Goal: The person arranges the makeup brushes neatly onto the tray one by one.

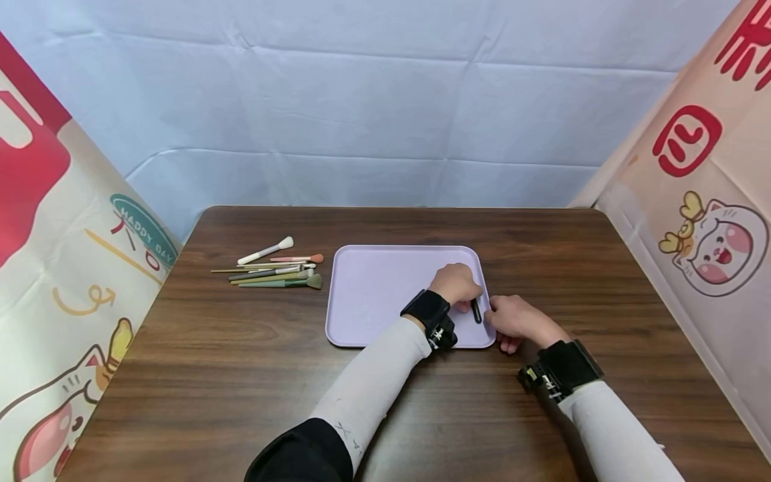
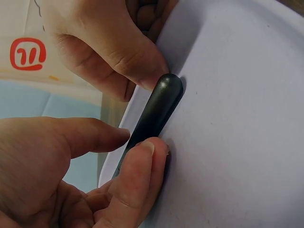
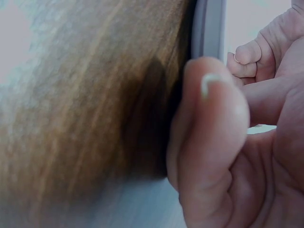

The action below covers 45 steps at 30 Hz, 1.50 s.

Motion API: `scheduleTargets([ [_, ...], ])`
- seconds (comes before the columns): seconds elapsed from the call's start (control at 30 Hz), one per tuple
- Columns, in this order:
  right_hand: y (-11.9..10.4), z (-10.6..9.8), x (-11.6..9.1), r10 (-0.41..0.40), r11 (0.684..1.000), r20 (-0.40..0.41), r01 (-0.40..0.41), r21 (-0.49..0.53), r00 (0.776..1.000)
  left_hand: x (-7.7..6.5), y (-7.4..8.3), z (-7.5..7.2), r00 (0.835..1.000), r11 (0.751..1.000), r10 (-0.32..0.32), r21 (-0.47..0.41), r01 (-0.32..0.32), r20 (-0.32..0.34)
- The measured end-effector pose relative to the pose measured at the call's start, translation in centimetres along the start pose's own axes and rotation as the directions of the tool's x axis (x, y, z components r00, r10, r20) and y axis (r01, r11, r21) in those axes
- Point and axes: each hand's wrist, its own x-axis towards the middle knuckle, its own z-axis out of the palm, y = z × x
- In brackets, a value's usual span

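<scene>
A slim, dark round-ended handle [image 2: 159, 104], like that of a makeup brush, lies along the right inner side of a lilac tray [image 1: 385, 294]. My left hand [image 1: 456, 286] reaches over the tray and pinches this handle between thumb and fingers; its far part is hidden by the hand. At the tray's right rim is my right hand [image 1: 519, 320], the thumb [image 2: 137, 66] over the rim by the handle's rounded end and the other fingers curled outside. In the right wrist view, a fingertip [image 3: 213, 104] overlaps the tray's outer edge [image 3: 209, 28].
Several makeup brushes [image 1: 277, 273] lie in a loose bunch left of the tray, with a white brush [image 1: 265, 251] at the back. They rest on a dark wooden table [image 1: 241, 375]. A pale cloth [image 1: 361, 120] hangs behind, and printed sheets [image 1: 693, 281] flank both sides.
</scene>
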Motion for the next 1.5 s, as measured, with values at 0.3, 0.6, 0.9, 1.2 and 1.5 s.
scheduleTargets([
  [0.3,0.02,0.01,-0.06,0.002,1.0,0.0,-0.002,0.003,1.0,0.21,0.24,0.19,1.0,1.0,-0.017,0.009,0.017,0.001],
  [0.6,0.01,-0.03,-0.02,0.004,1.0,0.006,-0.004,0.001,1.0,0.43,-0.02,0.31,1.0,1.0,0.024,0.013,-0.024,-0.007],
  [0.9,0.0,0.0,0.05,0.009,1.0,0.011,-0.009,0.004,1.0,0.43,-0.02,0.36,1.0,1.0,0.009,0.006,-0.009,-0.006],
  [1.2,-0.14,-0.06,-0.05,0.015,1.0,0.008,-0.015,0.0,1.0,0.21,0.01,0.24,1.0,1.0,0.015,-0.014,-0.015,-0.012],
  [1.5,-0.17,-0.01,-0.02,0.022,1.0,0.014,-0.022,0.001,1.0,-0.29,-0.27,-0.3,0.998,0.998,0.061,-0.009,-0.061,-0.027],
])
